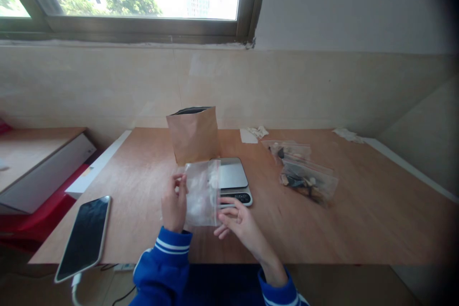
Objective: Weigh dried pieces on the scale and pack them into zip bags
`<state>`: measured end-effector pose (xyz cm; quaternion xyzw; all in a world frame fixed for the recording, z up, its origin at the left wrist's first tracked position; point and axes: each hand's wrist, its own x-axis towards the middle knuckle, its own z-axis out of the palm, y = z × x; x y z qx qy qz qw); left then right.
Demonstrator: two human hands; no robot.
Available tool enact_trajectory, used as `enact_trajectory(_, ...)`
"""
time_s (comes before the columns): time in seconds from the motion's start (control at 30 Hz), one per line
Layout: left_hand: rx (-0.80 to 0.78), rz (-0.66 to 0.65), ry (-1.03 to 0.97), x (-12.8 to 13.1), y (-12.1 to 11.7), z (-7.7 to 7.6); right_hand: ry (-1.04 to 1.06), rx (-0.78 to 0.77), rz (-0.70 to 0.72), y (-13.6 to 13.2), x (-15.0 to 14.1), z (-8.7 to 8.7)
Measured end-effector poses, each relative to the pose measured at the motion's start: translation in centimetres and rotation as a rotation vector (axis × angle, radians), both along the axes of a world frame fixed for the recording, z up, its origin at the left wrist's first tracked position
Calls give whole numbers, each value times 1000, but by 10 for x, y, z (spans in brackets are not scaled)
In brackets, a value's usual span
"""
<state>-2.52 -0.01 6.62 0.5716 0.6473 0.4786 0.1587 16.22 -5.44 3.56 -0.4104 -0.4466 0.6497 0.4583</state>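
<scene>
The left hand (174,205) pinches a clear bag's (201,193) edge, fingers clamped on it. The right hand (239,222) touches the bag's lower corner, fingers loosely apart. The bag half hides the scale (233,177) beyond the fingertips.

A phone (85,236) lies left, 2 filled bags (308,180) right, tissue scraps (255,132) behind them.
</scene>
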Motion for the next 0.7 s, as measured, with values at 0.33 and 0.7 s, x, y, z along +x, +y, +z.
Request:
enact_trajectory(0.33, -228, 78, 288, -45, 38, -30, -1020, 306, -765, 43, 168, -40)
enact_trajectory(0.7, 106, 90, 536, -9, 4, -7, -1264, 382, -950, 24, 192, -59)
